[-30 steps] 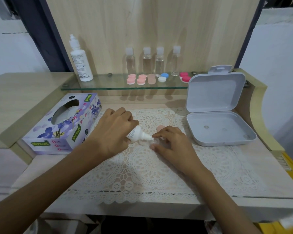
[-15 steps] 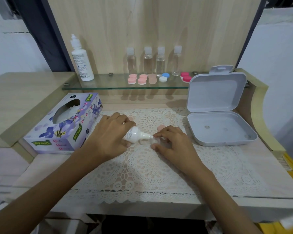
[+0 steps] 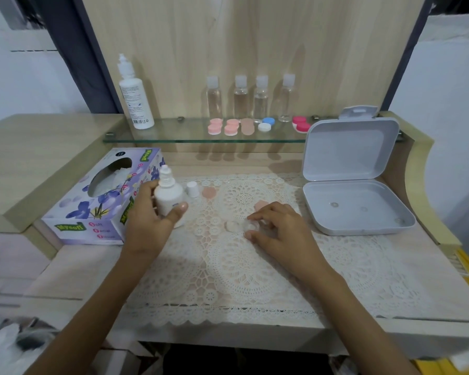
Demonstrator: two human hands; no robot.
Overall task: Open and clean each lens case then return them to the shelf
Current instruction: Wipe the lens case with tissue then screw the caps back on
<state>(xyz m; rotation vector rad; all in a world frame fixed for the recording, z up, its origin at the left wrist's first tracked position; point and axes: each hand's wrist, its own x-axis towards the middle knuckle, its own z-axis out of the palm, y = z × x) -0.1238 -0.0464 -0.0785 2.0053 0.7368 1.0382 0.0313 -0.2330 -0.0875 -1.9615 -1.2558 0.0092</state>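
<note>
While my right hand (image 3: 279, 234) pinches the open lens case (image 3: 241, 226) between thumb and fingertips on the lace mat (image 3: 241, 280) in the middle of the desk (image 3: 73, 272), my left hand (image 3: 146, 223) wraps round an uncapped dropper bottle (image 3: 168, 194), held upright to the left of the case. The case's two wells face up; whether they hold liquid I cannot tell. Just beyond lie a peach lid (image 3: 207, 192) beside the bottle's white cap (image 3: 192, 188), and a second lid (image 3: 260, 205) behind my right fingertips. The risks, as I judge them: the bumpy lace could let the shallow case tip under a careless knuckle, and the open bottle could dribble if tilted. A tissue box (image 3: 100, 201) sits left, an open white box (image 3: 355, 209) right. Farthest back, the glass shelf (image 3: 173, 139) carries the other lens cases (image 3: 230, 126).
</note>
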